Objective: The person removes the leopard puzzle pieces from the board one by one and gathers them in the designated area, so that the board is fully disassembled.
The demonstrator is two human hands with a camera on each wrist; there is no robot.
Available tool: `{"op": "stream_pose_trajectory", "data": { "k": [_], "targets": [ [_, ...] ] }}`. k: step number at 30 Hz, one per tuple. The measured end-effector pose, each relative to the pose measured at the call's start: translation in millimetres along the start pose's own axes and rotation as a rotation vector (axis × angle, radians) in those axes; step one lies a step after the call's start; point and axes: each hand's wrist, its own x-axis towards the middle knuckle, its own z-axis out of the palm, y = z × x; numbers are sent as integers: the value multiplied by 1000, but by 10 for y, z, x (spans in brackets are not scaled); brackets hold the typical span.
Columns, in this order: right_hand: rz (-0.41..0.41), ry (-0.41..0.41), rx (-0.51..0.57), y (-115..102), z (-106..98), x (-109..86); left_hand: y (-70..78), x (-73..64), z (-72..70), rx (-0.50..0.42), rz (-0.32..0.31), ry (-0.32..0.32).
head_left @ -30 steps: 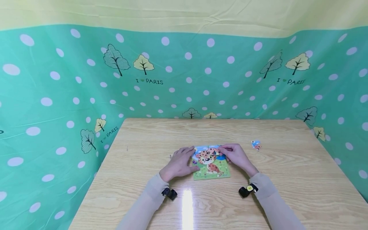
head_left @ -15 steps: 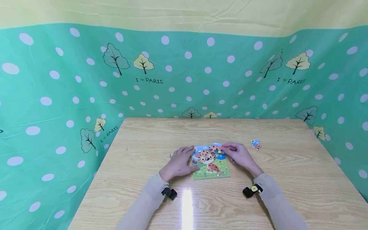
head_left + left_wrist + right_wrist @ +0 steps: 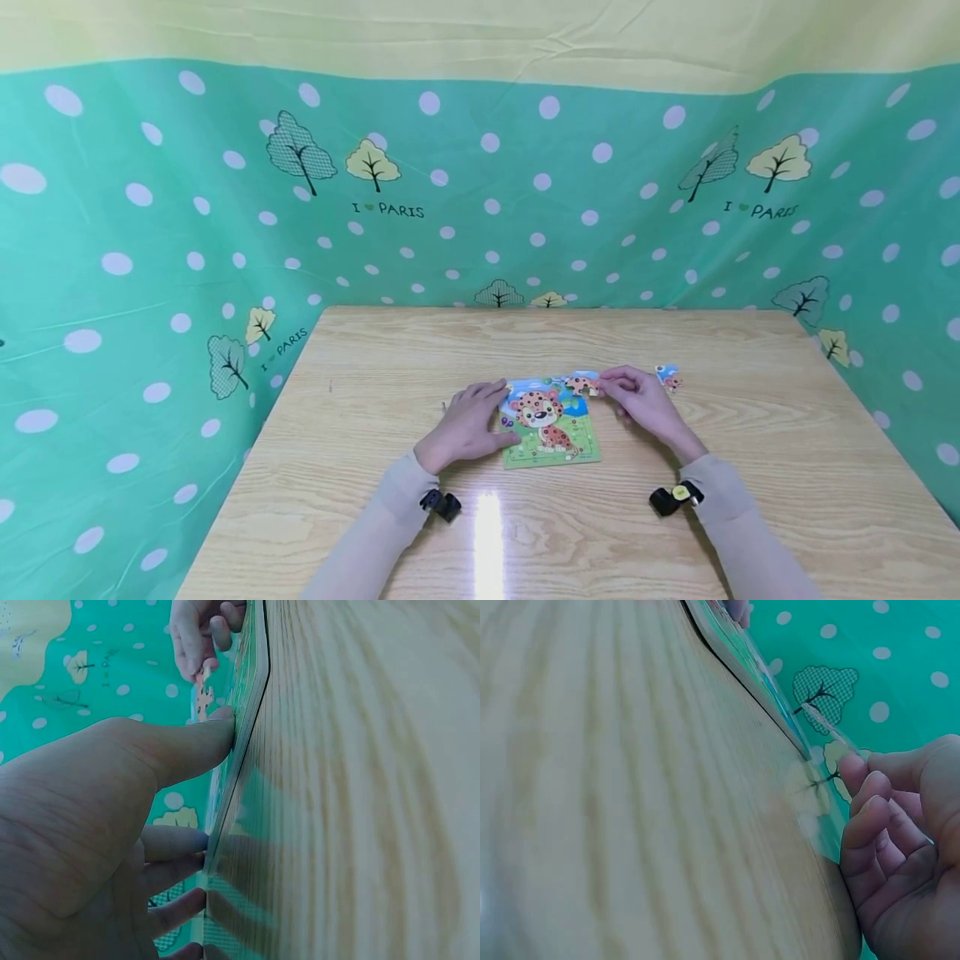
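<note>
A jigsaw puzzle board (image 3: 525, 455) with a spotted leopard cub picture lies flat on the table. My left hand (image 3: 468, 427) rests at its left side. In the left wrist view the thumb (image 3: 187, 746) presses on the board's face, while fairly straight fingers touch down by its edge. Off the board's upper right corner, my right hand (image 3: 643, 403) pinches a spotted puzzle piece (image 3: 583, 383) between thumb and forefinger. Seen edge-on in the right wrist view, the puzzle piece (image 3: 829, 726) is raised and tilted; the other fingers curl loosely below.
Another puzzle piece (image 3: 667, 377), blue and pink, lies on the wooden table (image 3: 390, 358) just beyond the right hand. A green dotted cloth (image 3: 491, 183) hangs behind the table and along its sides. Both wrists wear small black cameras.
My right hand has moved right and slightly away, carrying the pinched puzzle piece from over the cub's head to the board's upper right corner. The left hand has stayed put.
</note>
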Motion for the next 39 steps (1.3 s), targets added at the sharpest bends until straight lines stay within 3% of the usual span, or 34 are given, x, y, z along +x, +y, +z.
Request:
{"op": "stream_pose_trajectory", "data": {
  "k": [25,39],
  "targets": [
    [59,142,-46,60,-426,-85,9,-16,-15,3,-1,1],
    [124,219,-3,136,-722,-115,6,-18,-14,6,-2,-4]
  ]
}}
